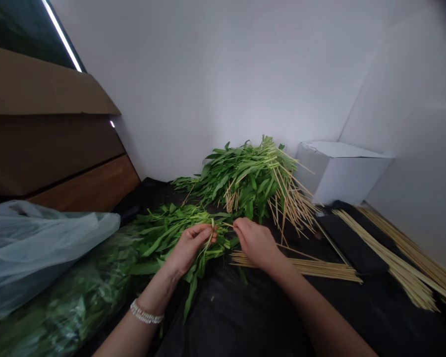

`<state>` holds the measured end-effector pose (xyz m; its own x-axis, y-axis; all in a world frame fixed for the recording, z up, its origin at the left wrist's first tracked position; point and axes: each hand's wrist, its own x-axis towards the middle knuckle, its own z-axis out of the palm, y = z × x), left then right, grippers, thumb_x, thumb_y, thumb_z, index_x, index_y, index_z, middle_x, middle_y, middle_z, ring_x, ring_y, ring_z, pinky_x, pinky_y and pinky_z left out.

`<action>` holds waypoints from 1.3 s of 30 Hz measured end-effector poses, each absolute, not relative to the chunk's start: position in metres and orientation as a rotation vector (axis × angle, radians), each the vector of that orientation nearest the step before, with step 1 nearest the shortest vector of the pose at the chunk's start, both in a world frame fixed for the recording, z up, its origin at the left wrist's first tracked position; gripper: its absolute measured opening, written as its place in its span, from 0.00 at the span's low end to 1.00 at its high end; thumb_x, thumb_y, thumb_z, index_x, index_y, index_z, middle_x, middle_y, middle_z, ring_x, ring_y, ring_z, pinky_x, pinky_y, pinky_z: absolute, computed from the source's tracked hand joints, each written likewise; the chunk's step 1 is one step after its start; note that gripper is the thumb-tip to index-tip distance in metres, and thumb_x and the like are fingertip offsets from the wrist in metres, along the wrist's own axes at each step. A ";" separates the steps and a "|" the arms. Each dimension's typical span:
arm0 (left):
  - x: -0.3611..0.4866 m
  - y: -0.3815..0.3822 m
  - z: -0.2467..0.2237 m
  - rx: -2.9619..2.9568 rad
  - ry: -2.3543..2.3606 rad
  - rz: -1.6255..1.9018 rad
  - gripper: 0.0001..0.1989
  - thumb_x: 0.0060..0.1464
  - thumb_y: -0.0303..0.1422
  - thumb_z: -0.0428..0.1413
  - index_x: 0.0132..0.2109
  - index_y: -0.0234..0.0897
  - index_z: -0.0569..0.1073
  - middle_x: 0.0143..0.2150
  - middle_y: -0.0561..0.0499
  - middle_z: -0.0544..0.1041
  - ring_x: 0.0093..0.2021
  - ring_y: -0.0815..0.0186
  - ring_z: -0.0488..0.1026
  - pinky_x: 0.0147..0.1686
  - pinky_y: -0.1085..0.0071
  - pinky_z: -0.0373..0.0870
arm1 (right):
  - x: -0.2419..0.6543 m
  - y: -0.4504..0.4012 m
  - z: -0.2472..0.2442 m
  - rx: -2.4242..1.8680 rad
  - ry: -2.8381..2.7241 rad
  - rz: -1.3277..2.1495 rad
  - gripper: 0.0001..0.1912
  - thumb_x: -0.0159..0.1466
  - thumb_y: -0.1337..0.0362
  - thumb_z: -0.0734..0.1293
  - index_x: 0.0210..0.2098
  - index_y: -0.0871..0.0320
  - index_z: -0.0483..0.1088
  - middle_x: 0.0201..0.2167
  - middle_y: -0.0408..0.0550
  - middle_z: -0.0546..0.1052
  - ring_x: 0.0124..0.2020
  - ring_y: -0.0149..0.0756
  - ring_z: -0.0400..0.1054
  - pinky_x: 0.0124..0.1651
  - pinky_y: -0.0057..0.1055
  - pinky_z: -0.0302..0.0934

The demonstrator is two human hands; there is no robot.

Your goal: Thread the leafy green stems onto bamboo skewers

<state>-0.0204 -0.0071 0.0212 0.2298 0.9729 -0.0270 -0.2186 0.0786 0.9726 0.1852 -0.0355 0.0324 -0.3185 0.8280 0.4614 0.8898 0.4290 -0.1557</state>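
Note:
My left hand (189, 248) is closed, its thumb and fingers pinching a leafy green stem (209, 239) whose leaves hang down below. My right hand (257, 242) is closed on a thin bamboo skewer (228, 225) that points left at the stem. Whether the tip is in the stem is too small to tell. Around and behind my left hand lies a pile of long-leaved greens (159, 233). Under my right wrist is a bundle of loose skewers (319, 269).
Behind my hands is a heap of skewered greens (241, 171). A white box (342, 171) stands back right, near a black case (357, 248) and more bamboo sticks (397, 263). At left are a plastic bag of greens (78, 287) and a cardboard box (40, 144).

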 end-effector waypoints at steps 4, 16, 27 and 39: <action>-0.019 -0.009 0.022 1.118 0.890 1.105 0.16 0.42 0.38 0.68 0.37 0.33 0.81 0.30 0.49 0.80 0.29 0.70 0.74 0.34 0.76 0.69 | 0.178 -0.038 0.024 -1.164 -2.077 -0.481 0.11 0.69 0.69 0.57 0.43 0.60 0.71 0.30 0.47 0.73 0.31 0.32 0.67 0.33 0.29 0.53; -0.017 -0.011 0.025 1.047 0.875 1.156 0.15 0.40 0.36 0.69 0.37 0.33 0.81 0.33 0.48 0.81 0.31 0.72 0.74 0.37 0.77 0.70 | 0.171 -0.044 0.024 -0.959 -1.968 -0.650 0.13 0.67 0.72 0.59 0.44 0.63 0.74 0.28 0.48 0.74 0.29 0.33 0.65 0.31 0.31 0.54; -0.018 -0.010 0.024 1.012 0.874 1.181 0.14 0.38 0.34 0.70 0.35 0.33 0.82 0.31 0.49 0.82 0.30 0.72 0.75 0.36 0.78 0.71 | 0.170 -0.044 0.023 -0.957 -1.973 -0.662 0.13 0.67 0.72 0.58 0.44 0.62 0.74 0.27 0.47 0.74 0.28 0.33 0.65 0.31 0.31 0.54; -0.018 -0.009 0.023 0.990 0.879 1.201 0.14 0.38 0.34 0.70 0.35 0.34 0.82 0.30 0.50 0.81 0.29 0.73 0.75 0.34 0.79 0.71 | 0.170 -0.044 0.022 -0.976 -1.980 -0.673 0.13 0.66 0.72 0.59 0.44 0.62 0.74 0.27 0.47 0.73 0.28 0.32 0.64 0.31 0.31 0.54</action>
